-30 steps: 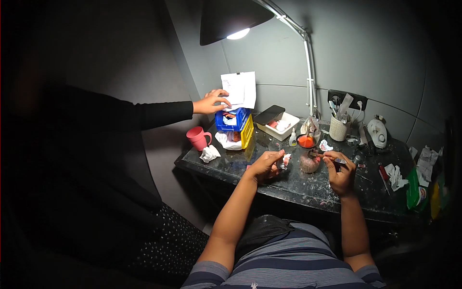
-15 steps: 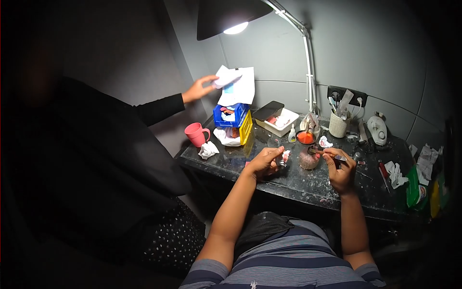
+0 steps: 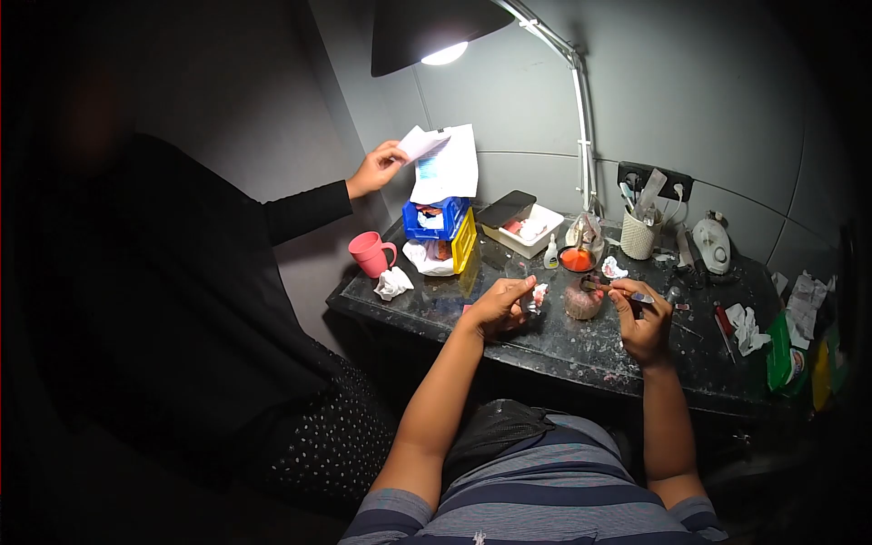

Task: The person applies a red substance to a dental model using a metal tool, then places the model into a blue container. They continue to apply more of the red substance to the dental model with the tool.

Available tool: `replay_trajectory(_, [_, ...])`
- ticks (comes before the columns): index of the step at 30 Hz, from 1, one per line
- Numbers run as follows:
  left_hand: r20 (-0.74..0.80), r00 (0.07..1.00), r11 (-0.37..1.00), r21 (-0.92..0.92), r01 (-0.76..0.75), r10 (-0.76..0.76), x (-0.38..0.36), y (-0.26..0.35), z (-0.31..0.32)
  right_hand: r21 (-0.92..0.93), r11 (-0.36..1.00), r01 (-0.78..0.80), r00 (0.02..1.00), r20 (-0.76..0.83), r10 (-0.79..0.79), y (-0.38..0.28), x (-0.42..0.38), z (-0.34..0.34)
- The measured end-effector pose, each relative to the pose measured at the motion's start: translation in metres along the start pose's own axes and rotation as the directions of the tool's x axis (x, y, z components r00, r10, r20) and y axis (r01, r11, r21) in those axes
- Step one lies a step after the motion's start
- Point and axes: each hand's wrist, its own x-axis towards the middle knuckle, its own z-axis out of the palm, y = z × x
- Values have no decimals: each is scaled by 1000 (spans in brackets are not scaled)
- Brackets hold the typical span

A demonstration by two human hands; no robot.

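Note:
My left hand (image 3: 501, 305) is closed over the front of the table, its thumb pointing up and right. Held at its fingers is a small pink-and-white piece (image 3: 539, 295), whose kind is too small to make out. My right hand (image 3: 643, 320) pinches a slim brown-shafted brush (image 3: 602, 286), slanting left. The brush's dark tip is at the mouth of a round, pinkish jar (image 3: 582, 303); whether it touches the inside cannot be seen. Behind the jar stand a dish of orange-red material (image 3: 577, 260) and a crumpled pink-stained tissue (image 3: 614, 268).
A co-worker's hand (image 3: 377, 170) lifts papers (image 3: 445, 163) above stacked blue (image 3: 436, 218) and yellow bins (image 3: 466, 243). A pink mug (image 3: 368, 253), white container (image 3: 536, 234), dropper bottle (image 3: 551, 252), and tool cup (image 3: 641, 234) stand on the black table (image 3: 572, 350). A lamp (image 3: 440, 36) overhangs.
The co-worker's hand has shifted slightly, tilting the lifted paper up, and their body has moved back left. My hands have barely moved.

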Motion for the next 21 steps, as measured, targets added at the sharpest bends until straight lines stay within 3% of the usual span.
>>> replay_trajectory(21, [-18,1000,1000,11,17,-17,1,0,0,-5,1000,-15,1000,4,15,-1,-1,2])
